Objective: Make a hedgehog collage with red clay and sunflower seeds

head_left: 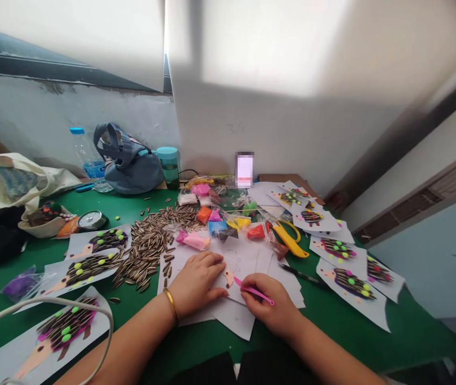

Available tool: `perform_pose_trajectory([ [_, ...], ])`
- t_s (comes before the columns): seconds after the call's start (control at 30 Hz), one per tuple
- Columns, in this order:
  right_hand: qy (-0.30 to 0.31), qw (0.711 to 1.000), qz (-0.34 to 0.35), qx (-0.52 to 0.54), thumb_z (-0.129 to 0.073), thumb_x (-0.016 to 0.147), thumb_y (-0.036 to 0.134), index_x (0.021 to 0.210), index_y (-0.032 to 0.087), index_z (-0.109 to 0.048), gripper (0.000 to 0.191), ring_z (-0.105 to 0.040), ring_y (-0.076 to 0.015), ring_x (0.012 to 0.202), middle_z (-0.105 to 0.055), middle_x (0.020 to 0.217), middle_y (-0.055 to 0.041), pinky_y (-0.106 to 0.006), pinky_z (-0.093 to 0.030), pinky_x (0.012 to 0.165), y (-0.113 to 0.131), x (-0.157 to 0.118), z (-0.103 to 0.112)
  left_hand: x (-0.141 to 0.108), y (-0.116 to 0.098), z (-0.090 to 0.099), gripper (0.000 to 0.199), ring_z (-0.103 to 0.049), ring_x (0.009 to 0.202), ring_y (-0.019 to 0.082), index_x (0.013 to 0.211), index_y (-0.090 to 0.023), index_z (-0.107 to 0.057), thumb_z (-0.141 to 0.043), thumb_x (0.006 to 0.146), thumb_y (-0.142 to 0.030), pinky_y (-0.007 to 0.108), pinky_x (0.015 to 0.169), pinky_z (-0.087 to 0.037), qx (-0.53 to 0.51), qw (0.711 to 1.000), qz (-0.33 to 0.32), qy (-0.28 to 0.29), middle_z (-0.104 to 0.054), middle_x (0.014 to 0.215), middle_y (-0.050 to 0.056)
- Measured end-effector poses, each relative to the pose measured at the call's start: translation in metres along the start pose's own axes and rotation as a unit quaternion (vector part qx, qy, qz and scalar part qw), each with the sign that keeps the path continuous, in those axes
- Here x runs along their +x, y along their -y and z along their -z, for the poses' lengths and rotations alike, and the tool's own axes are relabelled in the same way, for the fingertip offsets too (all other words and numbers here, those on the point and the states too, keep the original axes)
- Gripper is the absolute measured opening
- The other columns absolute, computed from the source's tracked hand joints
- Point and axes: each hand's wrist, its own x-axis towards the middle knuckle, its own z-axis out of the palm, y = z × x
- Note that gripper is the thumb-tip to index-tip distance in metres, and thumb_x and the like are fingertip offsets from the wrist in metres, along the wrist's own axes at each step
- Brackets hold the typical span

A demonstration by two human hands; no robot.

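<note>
Right fingers [255, 280] closed round pink tool [262, 295], tip at peach clay head [228, 277] on paper sheet [249, 262]. Left fingers [211, 269] spread on sheet, gripping nothing. Beyond sheet: clear packets [217, 229] holding coloured clay [256, 231].

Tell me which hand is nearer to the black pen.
Right. The right hand, holding a pink tool, is just left of the black pen and slightly closer to the person; the left hand lies on the paper, farther left.
</note>
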Motion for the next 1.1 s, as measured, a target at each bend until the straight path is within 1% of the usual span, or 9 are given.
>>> perform_pose_trajectory([
  [0.07,-0.010,0.999,0.026,-0.016,-0.052,0.084,0.017,0.089,0.022,-0.060,0.010,-0.059,-0.0158,0.075,-0.064,0.083,-0.0019,-0.027,-0.046,0.069,0.001,0.001,-0.004,0.000,0.000,0.000,0.051,-0.047,0.122,0.029,0.124,-0.023,-0.058,-0.070,0.078,-0.042,0.047,0.103,-0.037,0.000,1.000,0.001,0.000,-0.056,0.130,0.010],
  [0.13,-0.023,0.998,0.049,-0.040,-0.048,0.084,0.014,0.088,0.021,-0.058,0.013,-0.057,-0.0156,0.072,-0.062,0.080,-0.0022,-0.027,-0.045,0.067,0.001,0.002,-0.007,0.000,0.000,0.000,0.052,-0.047,0.122,0.030,0.124,-0.024,-0.058,-0.072,0.077,-0.039,0.047,0.103,-0.037,0.001,1.000,0.002,-0.001,-0.056,0.130,0.009],
  [0.27,-0.032,0.992,0.093,-0.077,-0.046,0.082,0.010,0.085,0.021,-0.055,0.014,-0.054,-0.0152,0.066,-0.059,0.074,-0.0015,-0.026,-0.043,0.062,-0.001,0.003,-0.012,0.000,0.000,0.000,0.054,-0.047,0.122,0.030,0.124,-0.024,-0.057,-0.073,0.075,-0.039,0.047,0.103,-0.037,0.002,1.000,0.004,-0.001,-0.056,0.130,0.009],
  [0.37,-0.038,0.989,0.113,-0.092,-0.045,0.080,0.008,0.085,0.021,-0.054,0.016,-0.054,-0.0153,0.066,-0.058,0.073,-0.0013,-0.026,-0.042,0.062,-0.004,0.002,-0.016,0.000,0.000,0.000,0.054,-0.047,0.122,0.030,0.124,-0.024,-0.057,-0.073,0.075,-0.039,0.047,0.103,-0.037,0.003,1.000,0.004,0.001,-0.056,0.130,0.009],
  [0.87,-0.031,0.981,0.148,-0.121,-0.043,0.077,0.006,0.085,0.021,-0.049,0.018,-0.050,-0.0158,0.067,-0.055,0.073,-0.0009,-0.026,-0.039,0.062,-0.007,0.002,-0.020,0.000,0.000,-0.001,0.054,-0.047,0.122,0.030,0.125,-0.024,-0.057,-0.073,0.075,-0.039,0.047,0.103,-0.037,0.005,1.000,0.003,0.002,-0.056,0.131,0.009],
  [1.1,-0.009,0.967,0.171,-0.187,-0.041,0.065,0.000,0.078,0.021,-0.046,0.025,-0.044,-0.0172,0.064,-0.050,0.069,-0.0016,-0.028,-0.033,0.060,-0.007,0.002,-0.024,0.000,0.000,-0.002,0.053,-0.047,0.122,0.029,0.125,-0.025,-0.057,-0.072,0.076,-0.040,0.047,0.103,-0.037,0.003,1.000,0.002,-0.002,-0.056,0.130,0.008],
])
